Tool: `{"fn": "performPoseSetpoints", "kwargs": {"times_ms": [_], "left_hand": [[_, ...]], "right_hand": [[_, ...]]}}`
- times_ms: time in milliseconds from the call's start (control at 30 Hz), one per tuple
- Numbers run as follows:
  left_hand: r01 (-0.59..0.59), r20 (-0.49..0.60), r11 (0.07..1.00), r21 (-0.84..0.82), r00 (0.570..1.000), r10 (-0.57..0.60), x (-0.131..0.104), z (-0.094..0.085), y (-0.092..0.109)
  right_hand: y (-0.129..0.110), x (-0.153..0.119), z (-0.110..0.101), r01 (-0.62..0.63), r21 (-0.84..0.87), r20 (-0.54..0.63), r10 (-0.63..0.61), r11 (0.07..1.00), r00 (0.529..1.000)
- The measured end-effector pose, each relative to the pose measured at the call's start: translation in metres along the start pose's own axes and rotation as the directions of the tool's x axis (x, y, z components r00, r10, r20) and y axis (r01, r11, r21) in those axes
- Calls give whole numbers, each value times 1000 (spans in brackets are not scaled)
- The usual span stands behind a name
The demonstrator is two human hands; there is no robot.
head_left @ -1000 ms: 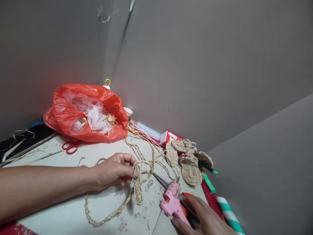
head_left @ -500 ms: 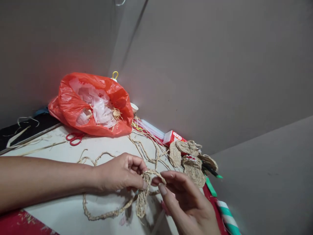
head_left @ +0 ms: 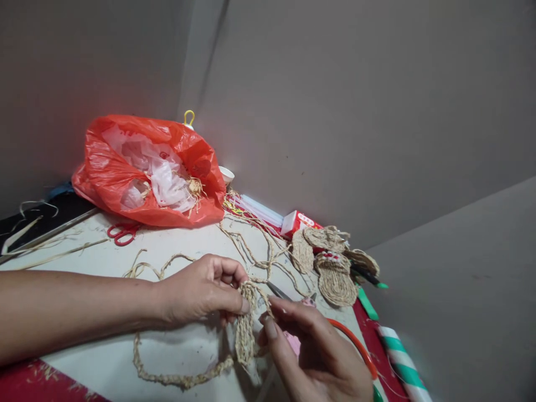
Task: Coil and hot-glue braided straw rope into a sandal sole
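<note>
My left hand [head_left: 213, 290] is closed on a small flat piece of coiled straw braid [head_left: 245, 329], pinched at its upper part between thumb and fingers. A length of straw cord [head_left: 182, 379] loops over the table below my left wrist. My right hand [head_left: 318, 346] is beside the piece, its thumb and fingertips closed around a short strand that bends over from the piece's top. Partly hidden behind my right hand is a tool with an orange handle [head_left: 355, 340]; a dark metal blade [head_left: 278, 290] shows above my fingers.
A red plastic bag [head_left: 113, 184] with white plastic and straw stands at the back left, red-handled scissors [head_left: 123, 233] before it. Finished-looking woven straw slippers [head_left: 335, 279] lie at the right near a red-and-white box [head_left: 298, 222]. A green-and-white striped roll [head_left: 402, 363] lies along the right edge.
My right fingers have drawn the strand down along the piece's right side. The orange handle and metal blade have come into sight near my right hand. The view has shifted slightly.
</note>
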State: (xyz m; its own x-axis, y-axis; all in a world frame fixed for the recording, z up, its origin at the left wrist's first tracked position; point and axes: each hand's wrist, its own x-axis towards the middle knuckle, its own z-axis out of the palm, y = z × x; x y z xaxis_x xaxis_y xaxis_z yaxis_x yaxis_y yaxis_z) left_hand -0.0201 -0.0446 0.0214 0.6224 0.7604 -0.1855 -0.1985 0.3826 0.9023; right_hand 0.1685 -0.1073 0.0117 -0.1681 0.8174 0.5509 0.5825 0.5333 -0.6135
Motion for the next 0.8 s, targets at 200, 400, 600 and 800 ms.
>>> {"fn": "performPoseSetpoints", "kwargs": {"times_ms": [200, 400, 600, 800], "left_hand": [[-23, -7, 1000, -10, 1000, 23, 0, -1, -2], [10, -19, 1000, -11, 1000, -10, 0, -2, -2], [12, -13, 1000, -29, 1000, -13, 1, -1, -3], [18, -33, 999, -31, 999, -19, 1, -1, -3]], "right_hand": [[-2, 3, 2, 76, 24, 19, -77, 997, 997], [-3, 9, 1, 233, -41, 72, -230, 972, 971], [-4, 8, 2, 243, -54, 65, -240, 968, 969], [-2, 4, 3, 223, -49, 87, -218, 974, 972]]}}
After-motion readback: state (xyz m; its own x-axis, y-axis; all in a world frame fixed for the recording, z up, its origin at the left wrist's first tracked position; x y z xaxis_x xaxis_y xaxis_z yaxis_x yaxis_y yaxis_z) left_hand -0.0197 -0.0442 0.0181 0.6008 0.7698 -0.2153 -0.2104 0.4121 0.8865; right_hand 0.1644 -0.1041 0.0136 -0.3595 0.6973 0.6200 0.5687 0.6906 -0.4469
